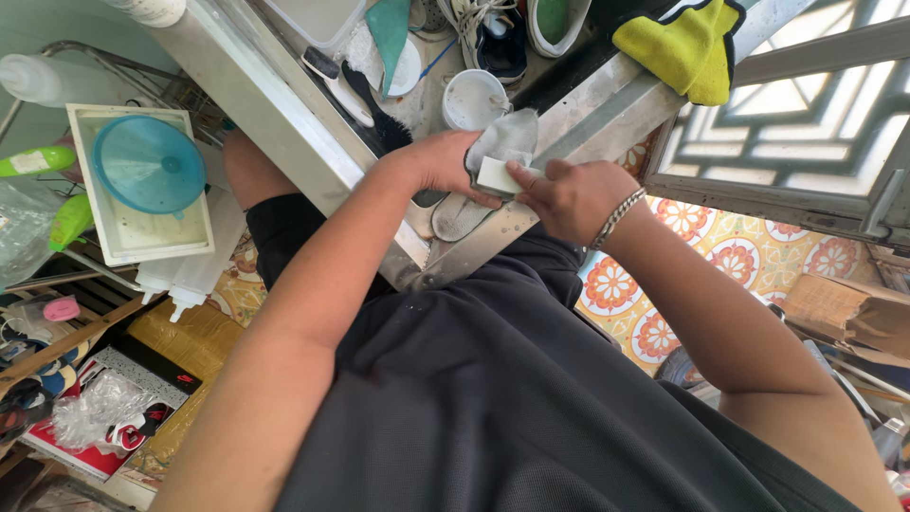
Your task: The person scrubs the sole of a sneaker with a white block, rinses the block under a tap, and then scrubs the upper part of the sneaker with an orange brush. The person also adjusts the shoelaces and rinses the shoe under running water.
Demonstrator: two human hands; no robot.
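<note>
Currently we are gripping a pale grey fabric shoe [502, 142] in our left hand [444, 163] over the steel sink edge [284, 123], right hand [569, 197] fingers pinching a white rectangular sponge block [497, 175]; next probably calls for firm, steady rubbing.

A blue funnel [149, 163] sits in a white tray [95, 242] at the upper left of the frame, with a black brush [377, 111] and a white cup [473, 98] on the metal bench [275, 114] at top centre. A yellow cloth [690, 45] lies at the upper right, above a patterned tiled floor [720, 237].
</note>
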